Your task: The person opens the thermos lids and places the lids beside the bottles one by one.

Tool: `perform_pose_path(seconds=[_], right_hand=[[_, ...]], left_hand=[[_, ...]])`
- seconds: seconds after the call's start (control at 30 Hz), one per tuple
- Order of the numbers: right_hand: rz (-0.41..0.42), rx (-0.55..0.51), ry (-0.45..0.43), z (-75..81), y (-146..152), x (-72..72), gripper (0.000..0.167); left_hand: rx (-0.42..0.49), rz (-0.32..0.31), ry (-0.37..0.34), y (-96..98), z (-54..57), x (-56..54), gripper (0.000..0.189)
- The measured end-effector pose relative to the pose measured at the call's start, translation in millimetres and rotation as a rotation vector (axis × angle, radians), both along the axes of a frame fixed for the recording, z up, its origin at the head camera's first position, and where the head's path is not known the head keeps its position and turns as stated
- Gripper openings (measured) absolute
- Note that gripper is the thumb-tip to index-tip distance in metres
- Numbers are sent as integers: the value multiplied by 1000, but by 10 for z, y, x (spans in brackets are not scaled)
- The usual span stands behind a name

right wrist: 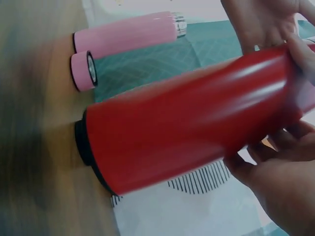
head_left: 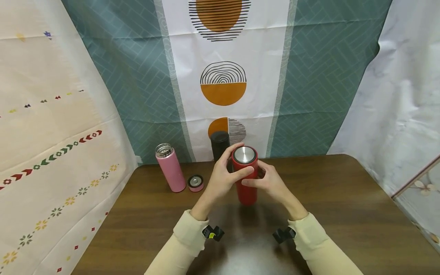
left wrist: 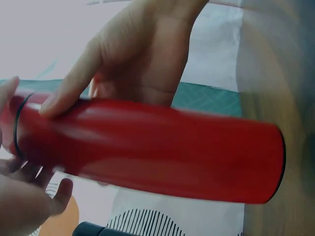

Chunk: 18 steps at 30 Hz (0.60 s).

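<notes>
A tall red thermos [head_left: 247,193] with a steel-topped lid [head_left: 245,154] stands upright between my hands. My left hand [head_left: 222,179] grips it from the left near the lid, thumb across the front and fingers behind. From the right, my right hand [head_left: 273,183] curls round the upper body just below, its thumb also across the front. In the left wrist view, a dark seam separates the lid from the red body [left wrist: 172,147]. The right wrist view shows the thermos's lower body [right wrist: 157,137] close up; whether its base touches the table cannot be told.
An uncapped pink thermos [head_left: 172,172] stands at the left rear of the wooden table [head_left: 326,214]. Its pink cap [head_left: 196,183] lies beside it. Behind the red thermos is a black bottle [head_left: 219,143], partly hidden. A patterned cloth [head_left: 309,95] hangs along the back edge.
</notes>
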State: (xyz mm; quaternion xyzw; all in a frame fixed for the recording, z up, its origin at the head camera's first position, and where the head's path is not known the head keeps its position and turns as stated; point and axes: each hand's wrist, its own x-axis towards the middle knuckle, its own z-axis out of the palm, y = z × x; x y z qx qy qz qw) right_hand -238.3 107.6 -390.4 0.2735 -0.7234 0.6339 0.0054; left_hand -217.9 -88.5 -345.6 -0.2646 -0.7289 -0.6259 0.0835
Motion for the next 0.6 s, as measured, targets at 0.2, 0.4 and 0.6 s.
perform_pose_path(seconds=[0.2,0.4,0.6], right_hand=[[49,-5,-27,71,55,43,52],[115,-23,-35,126,60,98,51],[106,-30,-10,135,39,123,52]], left_hand=[[-20,-128,30,-112,59,-47,74],[-19,-214,16,-180,140,-29,73],[0,-206,15,-190,166,5,74]])
